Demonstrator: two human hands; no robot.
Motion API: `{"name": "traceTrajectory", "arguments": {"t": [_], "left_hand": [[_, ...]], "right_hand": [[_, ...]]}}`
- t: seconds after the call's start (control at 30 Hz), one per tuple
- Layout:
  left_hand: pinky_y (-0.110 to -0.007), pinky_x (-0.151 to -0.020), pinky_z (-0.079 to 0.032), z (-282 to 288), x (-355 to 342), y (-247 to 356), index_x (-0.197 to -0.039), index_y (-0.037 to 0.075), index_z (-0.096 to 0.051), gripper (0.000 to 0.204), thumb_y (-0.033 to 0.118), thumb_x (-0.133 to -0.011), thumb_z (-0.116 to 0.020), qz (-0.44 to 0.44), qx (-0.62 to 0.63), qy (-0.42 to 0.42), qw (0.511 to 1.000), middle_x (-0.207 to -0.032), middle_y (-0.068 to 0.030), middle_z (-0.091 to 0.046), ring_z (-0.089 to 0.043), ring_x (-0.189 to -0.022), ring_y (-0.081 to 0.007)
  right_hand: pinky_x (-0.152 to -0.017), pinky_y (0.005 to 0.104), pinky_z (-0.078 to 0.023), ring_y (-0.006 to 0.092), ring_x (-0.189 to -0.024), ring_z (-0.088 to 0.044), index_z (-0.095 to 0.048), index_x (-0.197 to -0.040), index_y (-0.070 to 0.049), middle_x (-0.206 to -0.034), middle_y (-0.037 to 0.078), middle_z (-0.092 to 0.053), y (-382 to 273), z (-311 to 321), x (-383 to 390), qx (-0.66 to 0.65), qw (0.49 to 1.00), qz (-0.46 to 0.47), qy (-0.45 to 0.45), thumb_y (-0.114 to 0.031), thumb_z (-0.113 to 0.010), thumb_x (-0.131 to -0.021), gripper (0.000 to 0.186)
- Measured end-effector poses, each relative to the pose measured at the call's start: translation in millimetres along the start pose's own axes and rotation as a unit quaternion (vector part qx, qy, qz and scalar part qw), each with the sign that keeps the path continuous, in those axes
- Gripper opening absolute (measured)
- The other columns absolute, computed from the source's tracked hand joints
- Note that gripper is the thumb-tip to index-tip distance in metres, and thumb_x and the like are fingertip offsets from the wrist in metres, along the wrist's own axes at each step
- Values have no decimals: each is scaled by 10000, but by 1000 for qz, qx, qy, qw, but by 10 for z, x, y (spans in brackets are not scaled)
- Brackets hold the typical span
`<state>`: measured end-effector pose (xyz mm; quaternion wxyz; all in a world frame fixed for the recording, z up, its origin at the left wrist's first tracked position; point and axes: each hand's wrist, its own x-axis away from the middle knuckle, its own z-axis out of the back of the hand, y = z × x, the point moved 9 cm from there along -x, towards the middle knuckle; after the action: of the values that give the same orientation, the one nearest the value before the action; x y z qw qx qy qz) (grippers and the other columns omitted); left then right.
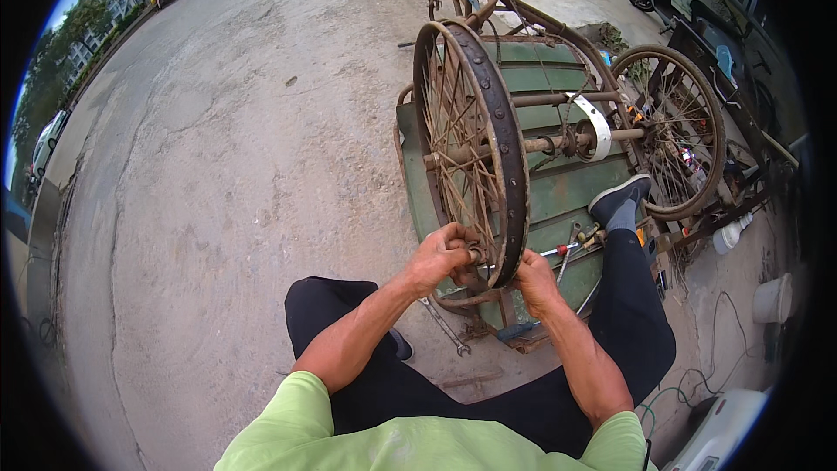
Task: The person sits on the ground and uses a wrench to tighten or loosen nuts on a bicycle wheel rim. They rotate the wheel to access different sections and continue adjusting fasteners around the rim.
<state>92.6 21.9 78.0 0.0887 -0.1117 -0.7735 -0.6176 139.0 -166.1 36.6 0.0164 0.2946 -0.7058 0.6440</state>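
Observation:
A rusty spoked wheel (499, 109) stands upright on the axle of an upturned cargo tricycle; dark studded tyre rubber runs round its rim. At the wheel's lower edge, my left hand (443, 255) is on the spoke side, fingers bent in a pinch by the rim. A small roundish metal piece (475, 255) shows at these fingertips; its kind is unclear. On the wheel's other side my right hand (536, 283) is closed against the tyre's bottom, its fingertips partly hidden behind the tyre. An open-end wrench (446, 328) lies on the ground below my left hand.
The tricycle's green slatted bed (558, 176) lies under the axle, with several hand tools (577, 240) on it beside my right foot (621, 197). A second wheel (670, 131) stands at the right. White buckets (773, 300) and a green cable (689, 391) are farther right.

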Motion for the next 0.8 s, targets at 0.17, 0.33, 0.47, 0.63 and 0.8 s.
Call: {"name": "traceTrajectory", "arguments": {"t": [0.17, 0.33, 0.47, 0.63, 0.8], "left_hand": [[-319, -598, -530, 160, -27, -183, -1389, 31, -532, 415, 155, -1002, -618, -16, 248, -56, 967, -979, -97, -682, -679, -741, -200], [-308, -615, -534, 303, -116, -191, -1396, 55, -568, 407, 257, -1043, -565, -35, 274, -47, 960, -1033, -135, -680, -666, -777, -221], [-304, -586, -517, 227, -179, -241, -1302, 48, -628, 407, 380, -1077, -557, -5, 318, -14, 948, -1036, -122, -689, -664, -798, -220], [-309, -594, -495, 388, -248, -513, -1134, 77, -655, 372, 435, -1096, -563, 45, 310, 6, 950, -1007, -114, -713, -643, -757, -211], [-309, -594, -471, 367, -272, -665, -1147, 85, -655, 341, 409, -1088, -572, 66, 261, 47, 962, -994, -71, -706, -616, -740, -195]], "right_hand": [[-758, 277, -512, 94, -803, -634, -685, -1026, -72, -905, -2, -684, 40, 622, -6, 60, 998, -9, 19, -284, -684, -1053, 215], [-748, 249, -481, 86, -789, -632, -702, -985, -74, -881, -11, -695, 125, 1287, -189, 105, 987, 23, 121, -273, -725, -1007, 202], [-761, 301, -517, 133, -769, -668, -735, -997, -5, -895, 43, -745, 287, 1442, -295, 271, 938, 121, 180, -207, -741, -957, 206], [-954, 430, -520, 302, -1012, -660, -763, -1047, -39, -1004, 108, -697, 263, 1036, -282, 498, 802, 280, 176, -169, -778, -878, 214], [-1078, 478, -421, 323, -1189, -587, -747, -1062, -93, -1157, 87, -651, 396, 861, -373, 499, 787, 339, 132, -141, -806, -824, 250]]}}
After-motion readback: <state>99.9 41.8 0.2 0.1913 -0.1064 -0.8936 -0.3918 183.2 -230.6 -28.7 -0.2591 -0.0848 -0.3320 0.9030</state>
